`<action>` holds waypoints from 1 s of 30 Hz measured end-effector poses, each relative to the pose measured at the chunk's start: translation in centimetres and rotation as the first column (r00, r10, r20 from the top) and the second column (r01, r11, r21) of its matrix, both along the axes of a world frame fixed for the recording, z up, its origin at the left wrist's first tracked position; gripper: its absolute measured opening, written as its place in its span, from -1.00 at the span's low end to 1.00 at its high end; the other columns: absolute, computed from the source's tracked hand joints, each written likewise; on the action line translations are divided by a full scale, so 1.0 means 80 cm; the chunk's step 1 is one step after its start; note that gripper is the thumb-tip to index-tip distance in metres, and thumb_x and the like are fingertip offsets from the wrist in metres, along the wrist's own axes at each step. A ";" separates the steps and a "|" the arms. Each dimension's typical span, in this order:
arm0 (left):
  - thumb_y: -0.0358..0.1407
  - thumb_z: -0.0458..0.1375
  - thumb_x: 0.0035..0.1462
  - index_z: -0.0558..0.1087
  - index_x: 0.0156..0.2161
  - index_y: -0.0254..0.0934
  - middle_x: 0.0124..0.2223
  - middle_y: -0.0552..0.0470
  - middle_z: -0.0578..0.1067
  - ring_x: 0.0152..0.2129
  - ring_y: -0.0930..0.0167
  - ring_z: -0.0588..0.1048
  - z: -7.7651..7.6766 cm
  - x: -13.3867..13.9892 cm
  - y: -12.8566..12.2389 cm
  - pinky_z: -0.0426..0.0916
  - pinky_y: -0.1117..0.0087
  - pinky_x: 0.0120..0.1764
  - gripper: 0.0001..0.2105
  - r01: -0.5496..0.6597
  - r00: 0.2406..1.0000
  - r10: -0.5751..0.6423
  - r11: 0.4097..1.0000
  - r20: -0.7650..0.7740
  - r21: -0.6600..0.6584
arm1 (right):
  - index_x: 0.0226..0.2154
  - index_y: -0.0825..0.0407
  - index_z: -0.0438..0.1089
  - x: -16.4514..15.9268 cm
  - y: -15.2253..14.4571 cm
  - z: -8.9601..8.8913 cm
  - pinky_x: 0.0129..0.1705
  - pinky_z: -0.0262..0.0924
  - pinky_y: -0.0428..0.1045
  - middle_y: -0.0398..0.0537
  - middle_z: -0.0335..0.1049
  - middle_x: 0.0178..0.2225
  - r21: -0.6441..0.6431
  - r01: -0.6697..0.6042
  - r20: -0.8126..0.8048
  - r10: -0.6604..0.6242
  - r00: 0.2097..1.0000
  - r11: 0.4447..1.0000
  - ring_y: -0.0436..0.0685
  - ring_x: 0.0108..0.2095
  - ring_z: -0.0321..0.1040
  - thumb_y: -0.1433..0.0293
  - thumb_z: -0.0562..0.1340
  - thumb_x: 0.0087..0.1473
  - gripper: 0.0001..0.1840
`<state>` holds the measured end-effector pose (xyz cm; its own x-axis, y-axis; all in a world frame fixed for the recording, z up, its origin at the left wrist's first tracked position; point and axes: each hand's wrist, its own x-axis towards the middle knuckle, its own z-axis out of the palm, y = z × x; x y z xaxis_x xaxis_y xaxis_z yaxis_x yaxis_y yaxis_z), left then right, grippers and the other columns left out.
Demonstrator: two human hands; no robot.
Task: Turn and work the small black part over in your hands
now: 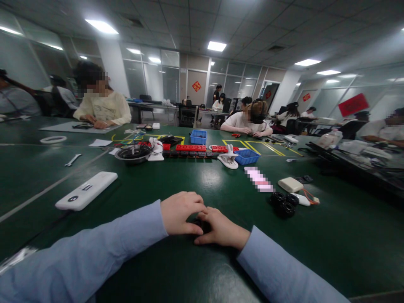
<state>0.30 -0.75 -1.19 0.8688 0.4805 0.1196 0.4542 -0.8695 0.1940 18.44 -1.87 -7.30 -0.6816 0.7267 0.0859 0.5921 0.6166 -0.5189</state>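
Now, at six o'clock, a small dark piece is gripped between left hand and right hand; pressure is best kept light, even.

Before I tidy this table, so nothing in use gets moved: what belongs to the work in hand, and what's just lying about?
In hand: small dark object, mostly hidden, between left hand and right hand.
Apparently lying about: wrench, white oblong device, black ring cluster, nearer blue bin.
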 end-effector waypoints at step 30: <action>-0.20 0.29 -0.06 0.49 -0.24 -0.20 -0.31 0.04 0.46 -0.33 0.34 0.43 0.002 0.014 -0.014 0.29 0.41 -0.36 -0.76 -0.077 0.967 0.089 0.995 -0.237 0.063 | -0.22 -0.01 0.41 0.000 0.000 -0.002 -0.16 0.09 -0.01 -0.11 0.44 -0.23 -0.007 -0.031 -0.041 0.031 0.999 0.999 0.14 -0.22 0.32 0.27 0.39 -0.25 -0.56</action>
<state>1.39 -1.85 -1.00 0.8325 0.5507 -0.0602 0.5528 -0.8329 0.0259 18.46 -1.87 -7.45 -0.6997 0.7061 0.1087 0.5507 0.6300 -0.5475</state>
